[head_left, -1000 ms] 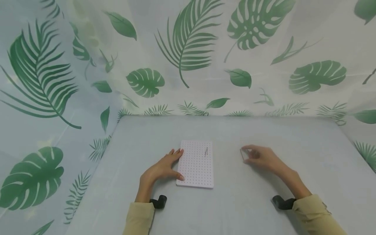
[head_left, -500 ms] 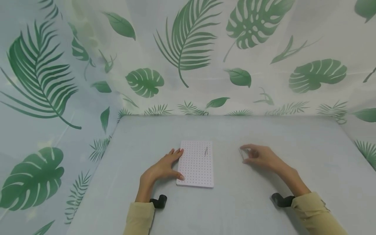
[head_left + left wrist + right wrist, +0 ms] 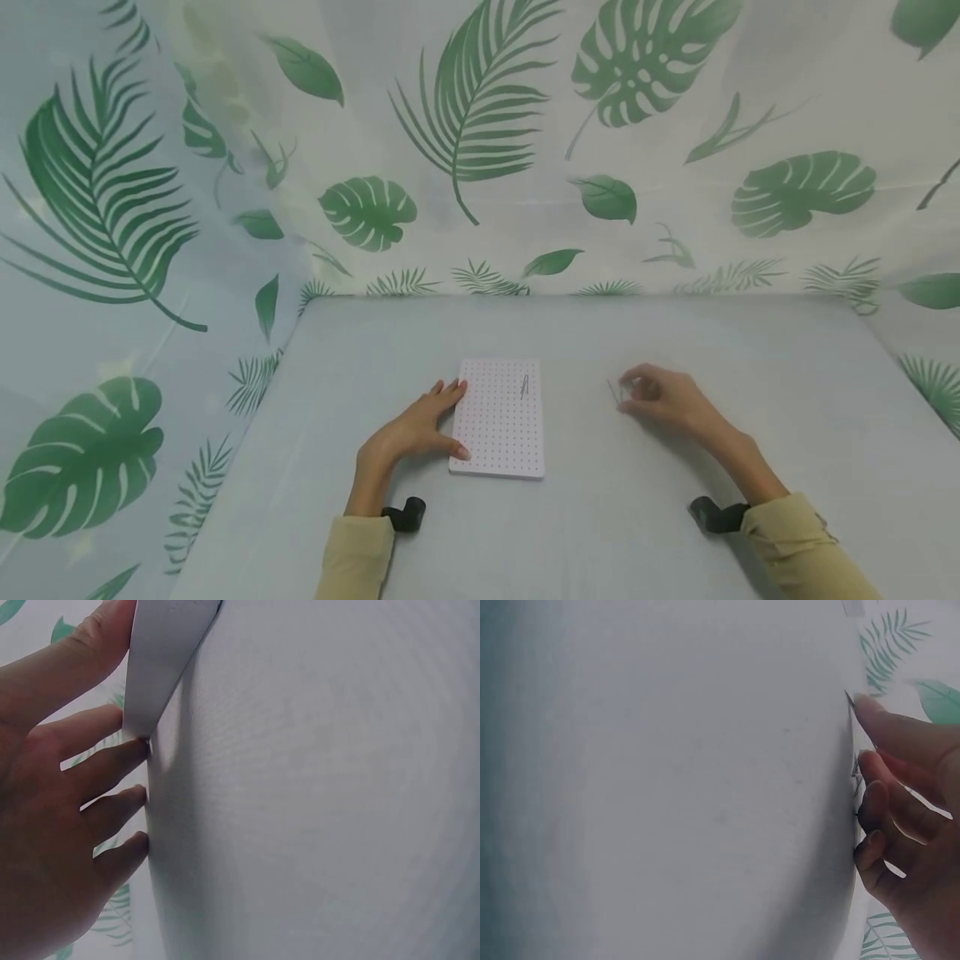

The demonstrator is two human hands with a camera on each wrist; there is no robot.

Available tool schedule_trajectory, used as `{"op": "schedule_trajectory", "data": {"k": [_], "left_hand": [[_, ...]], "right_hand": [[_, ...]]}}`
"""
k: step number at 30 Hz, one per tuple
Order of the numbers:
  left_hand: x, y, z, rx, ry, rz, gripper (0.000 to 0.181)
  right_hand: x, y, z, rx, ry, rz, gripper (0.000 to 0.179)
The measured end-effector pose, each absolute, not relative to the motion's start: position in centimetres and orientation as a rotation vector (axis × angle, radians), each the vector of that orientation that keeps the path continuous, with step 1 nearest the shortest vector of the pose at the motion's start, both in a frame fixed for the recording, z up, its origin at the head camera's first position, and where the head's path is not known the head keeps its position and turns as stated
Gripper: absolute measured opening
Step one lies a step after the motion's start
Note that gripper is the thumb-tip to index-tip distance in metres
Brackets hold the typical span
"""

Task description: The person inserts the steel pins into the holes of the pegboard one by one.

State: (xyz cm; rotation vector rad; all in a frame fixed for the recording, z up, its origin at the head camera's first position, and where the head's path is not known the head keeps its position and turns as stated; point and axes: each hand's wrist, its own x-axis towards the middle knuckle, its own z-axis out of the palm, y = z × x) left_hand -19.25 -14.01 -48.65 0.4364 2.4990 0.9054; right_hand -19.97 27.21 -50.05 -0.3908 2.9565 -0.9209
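A white board with rows of small holes (image 3: pixel 498 425) lies on the table. Two thin metal pins (image 3: pixel 525 387) show near its upper right corner; whether they stand or lie is hard to tell. My left hand (image 3: pixel 416 427) rests at the board's left edge, thumb on the lower left corner and fingertips at the upper left side. Right of the board, my right hand (image 3: pixel 663 395) pinches thin metal pins (image 3: pixel 616 392) just above the tabletop. In the right wrist view one dark pin tip (image 3: pixel 849 699) sticks out past a fingertip, and more thin metal shows between the fingers.
The pale grey table (image 3: pixel 585 533) reaches back to a white curtain with green leaves (image 3: pixel 480 108). More leaf-patterned curtain hangs along the left side. Black wrist mounts (image 3: pixel 408 515) sit below both hands near the sleeves.
My right fingertips have drawn closer together, and the pins in them have shifted, one now leaning out to the left. The left hand and the board stay put.
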Motion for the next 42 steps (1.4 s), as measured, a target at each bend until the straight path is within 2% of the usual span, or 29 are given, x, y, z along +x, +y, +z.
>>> {"op": "schedule_trajectory", "data": {"k": [6,20,42], "left_hand": [[-19.3,-14.0,-48.5,0.439,2.499,0.902,0.108],[-19.3,-14.0,-48.5,0.441,2.498,0.893,0.108],[-19.0,-14.1,-48.4,0.44,2.493,0.907,0.108]], "right_hand": [[-19.9,27.4,-50.3,-0.399,3.024,-0.951,0.029],[-19.6,26.9,-49.9,-0.334,3.042,-1.03,0.02],[-19.6,24.9,-49.7,-0.29,2.888,-1.226,0.018]]}}
